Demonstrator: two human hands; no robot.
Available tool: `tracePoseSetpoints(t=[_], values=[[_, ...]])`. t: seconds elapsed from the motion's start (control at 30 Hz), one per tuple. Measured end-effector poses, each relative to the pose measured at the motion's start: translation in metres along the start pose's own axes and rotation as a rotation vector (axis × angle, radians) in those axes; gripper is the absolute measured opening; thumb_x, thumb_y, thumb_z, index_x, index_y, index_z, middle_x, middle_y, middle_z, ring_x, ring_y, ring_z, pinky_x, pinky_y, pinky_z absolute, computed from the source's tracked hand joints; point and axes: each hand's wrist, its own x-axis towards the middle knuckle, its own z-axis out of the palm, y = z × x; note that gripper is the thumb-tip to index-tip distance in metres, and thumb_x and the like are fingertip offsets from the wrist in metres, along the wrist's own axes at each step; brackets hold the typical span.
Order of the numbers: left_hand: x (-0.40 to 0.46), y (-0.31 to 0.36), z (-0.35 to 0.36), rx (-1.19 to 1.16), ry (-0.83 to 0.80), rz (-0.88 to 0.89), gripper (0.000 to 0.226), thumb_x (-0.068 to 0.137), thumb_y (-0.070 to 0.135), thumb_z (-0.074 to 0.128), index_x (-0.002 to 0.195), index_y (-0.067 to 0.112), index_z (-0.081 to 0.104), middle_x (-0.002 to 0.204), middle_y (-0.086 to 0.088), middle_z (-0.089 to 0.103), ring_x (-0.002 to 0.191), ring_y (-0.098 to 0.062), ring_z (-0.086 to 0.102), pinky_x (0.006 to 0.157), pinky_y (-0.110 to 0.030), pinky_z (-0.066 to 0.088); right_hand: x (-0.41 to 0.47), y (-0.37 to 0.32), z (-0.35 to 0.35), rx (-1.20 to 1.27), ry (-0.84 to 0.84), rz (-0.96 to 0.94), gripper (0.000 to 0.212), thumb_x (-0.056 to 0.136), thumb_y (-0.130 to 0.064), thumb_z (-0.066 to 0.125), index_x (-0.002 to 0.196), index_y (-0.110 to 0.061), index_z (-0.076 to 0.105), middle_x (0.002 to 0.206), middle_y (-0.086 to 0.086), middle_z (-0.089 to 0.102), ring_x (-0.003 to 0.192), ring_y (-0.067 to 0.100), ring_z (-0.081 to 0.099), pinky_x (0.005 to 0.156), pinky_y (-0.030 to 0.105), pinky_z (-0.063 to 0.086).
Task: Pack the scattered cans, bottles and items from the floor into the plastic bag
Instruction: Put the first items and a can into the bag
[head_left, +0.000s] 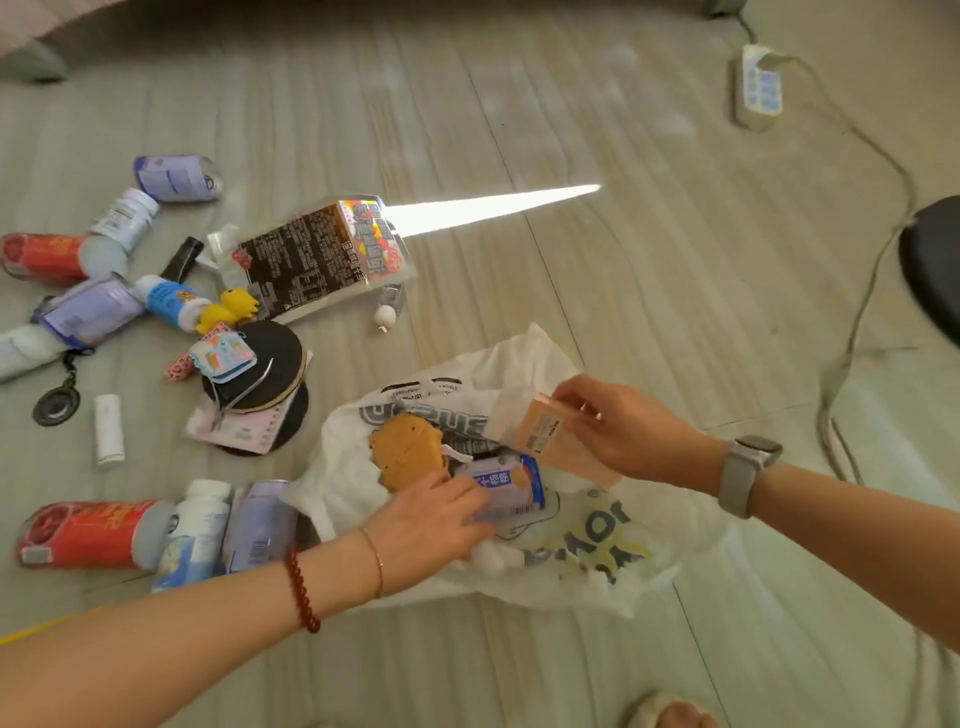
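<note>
A white printed plastic bag lies on the floor in front of me. My left hand grips a purple and blue can at the bag's mouth, next to an orange plush toy lying on the bag. My right hand holds a peach-coloured carton tilted over the bag. A red can, a white bottle and a purple can lie side by side just left of the bag.
Further left lie several cans and bottles, a dark snack pouch, a yellow duck toy, black paddles and a small white tube. A power strip with a trailing cable sits at the back right, and a dark stool is at the right edge.
</note>
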Motion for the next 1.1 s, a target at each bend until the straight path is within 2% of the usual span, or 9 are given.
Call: tracePoseSetpoints(t=[0.17,0.3,0.37,0.47,0.6,0.7,0.8,0.93,1.1], values=[[-0.014,-0.024,0.008,-0.035,0.104,-0.137,0.034,0.063,0.011,0.07,0.095,0.021,0.063,0.086,0.001,0.068,0.078,-0.018,0.064,0.076,-0.03,0.044,0.004,0.004,0.019,-0.249,0.111,-0.181,0.033,0.095,-0.029,0.039,0.123,-0.012,0.045,0.112,0.006,0.053,0.089,0.02,0.053,0.065,0.025,0.036],[-0.017,-0.043,0.004,-0.037,0.071,-0.285,0.054,0.055,0.042,0.078,0.099,0.019,0.056,0.097,-0.001,0.068,0.094,-0.019,0.065,0.091,-0.035,0.033,0.023,-0.001,0.032,-0.335,0.137,-0.221,0.032,0.096,-0.028,0.042,0.124,-0.013,0.043,0.106,0.006,0.051,0.09,0.022,0.052,0.062,0.028,0.04],[-0.019,-0.047,0.001,-0.038,0.042,-0.364,0.051,0.064,0.057,0.063,0.101,0.022,0.059,0.106,-0.001,0.066,0.103,-0.019,0.062,0.096,-0.042,0.037,0.029,-0.004,0.039,-0.379,0.033,-0.253,0.035,0.095,-0.031,0.043,0.127,-0.018,0.041,0.107,0.003,0.052,0.092,0.018,0.05,0.068,0.027,0.042],[-0.018,-0.056,-0.008,-0.1,0.146,-0.549,0.045,0.079,0.052,0.039,0.112,0.024,0.052,0.117,-0.006,0.062,0.114,-0.024,0.057,0.101,-0.049,0.034,0.036,-0.006,0.043,-0.435,0.047,-0.42,0.038,0.092,-0.039,0.036,0.12,-0.022,0.055,0.106,0.004,0.062,0.099,0.022,0.057,0.08,0.033,0.048],[-0.014,-0.081,-0.009,-0.2,-0.012,-0.926,0.06,0.089,0.046,0.042,0.139,0.015,0.03,0.146,-0.015,0.033,0.135,-0.033,0.029,0.107,-0.051,0.025,0.053,0.004,0.042,-0.348,-0.019,-0.011,0.049,0.095,-0.036,0.038,0.14,-0.022,0.027,0.139,0.006,0.043,0.128,0.026,0.037,0.104,0.041,0.034],[-0.007,-0.094,-0.004,-0.547,-0.154,-1.208,0.069,0.089,0.046,0.047,0.143,0.015,0.016,0.145,-0.017,0.029,0.127,-0.036,0.036,0.096,-0.045,0.037,0.061,0.014,0.045,-0.445,-0.091,0.12,0.04,0.095,-0.032,0.04,0.131,-0.016,0.037,0.124,0.008,0.053,0.111,0.027,0.048,0.088,0.038,0.041],[-0.007,-0.101,-0.006,-0.499,0.145,-1.176,0.038,0.093,0.03,0.046,0.128,0.013,0.046,0.124,-0.015,0.056,0.108,-0.035,0.054,0.083,-0.041,0.043,0.067,0.017,0.035,-0.403,0.082,0.118,0.024,0.097,-0.022,0.036,0.112,-0.013,0.053,0.101,0.007,0.056,0.078,0.025,0.054,0.066,0.035,0.043],[-0.013,-0.105,-0.016,-0.469,0.545,-1.171,0.023,0.091,0.015,0.051,0.111,0.01,0.06,0.111,-0.013,0.065,0.098,-0.034,0.059,0.076,-0.039,0.045,0.074,0.015,0.005,-0.261,0.461,0.169,0.027,0.097,-0.023,0.036,0.113,-0.014,0.056,0.109,0.009,0.058,0.082,0.034,0.059,0.062,0.031,0.029],[-0.018,-0.098,-0.019,-0.404,0.667,-0.969,0.019,0.087,0.007,0.053,0.102,0.005,0.065,0.095,-0.009,0.068,0.087,-0.022,0.062,0.073,-0.026,0.043,0.072,0.016,0.007,-0.346,0.265,0.04,0.03,0.096,-0.026,0.039,0.121,-0.017,0.053,0.112,0.006,0.059,0.091,0.03,0.059,0.063,0.029,0.033]])
